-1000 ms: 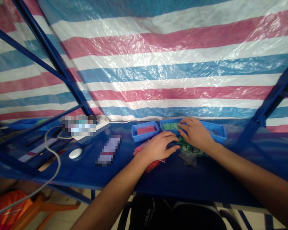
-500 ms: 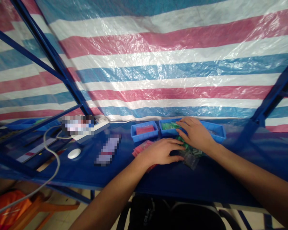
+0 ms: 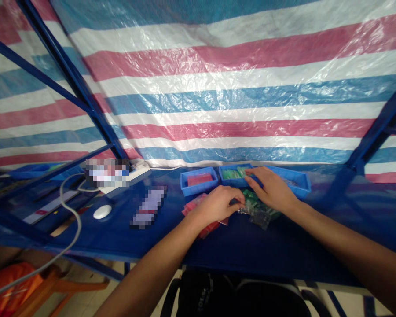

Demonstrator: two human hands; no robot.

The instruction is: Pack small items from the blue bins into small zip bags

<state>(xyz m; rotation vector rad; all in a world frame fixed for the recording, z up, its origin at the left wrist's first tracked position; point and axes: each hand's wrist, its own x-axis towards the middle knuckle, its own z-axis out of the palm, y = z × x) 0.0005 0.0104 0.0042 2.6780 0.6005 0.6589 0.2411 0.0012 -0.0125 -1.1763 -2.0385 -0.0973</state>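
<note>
My left hand (image 3: 222,204) is bent, thumb and forefinger pinched at the edge of a small clear plastic bag (image 3: 245,208) in the pile. Under and beside this hand lie red and pink packets (image 3: 208,230). My right hand (image 3: 273,188) reaches over the front of the middle blue bin (image 3: 229,180), thumb and fingers apart, with nothing visible in them. That bin holds green packets (image 3: 231,173). Between the hands is a heap of green packets (image 3: 252,196), with a dark see-through bag (image 3: 261,218) at its near side.
A left blue bin (image 3: 199,189) holds red packets; a right blue bin (image 3: 302,188) is partly behind my right hand. Farther left are a blurred phone-like object (image 3: 149,207), a white mouse (image 3: 102,211), a cable (image 3: 77,215) and a power strip (image 3: 137,175). A striped tarp (image 3: 237,101) hangs behind.
My left hand has drawn back slightly to the left, its fingers curling from outstretched to a pinch. My right hand has shifted a little downward and right, still by the middle bin.
</note>
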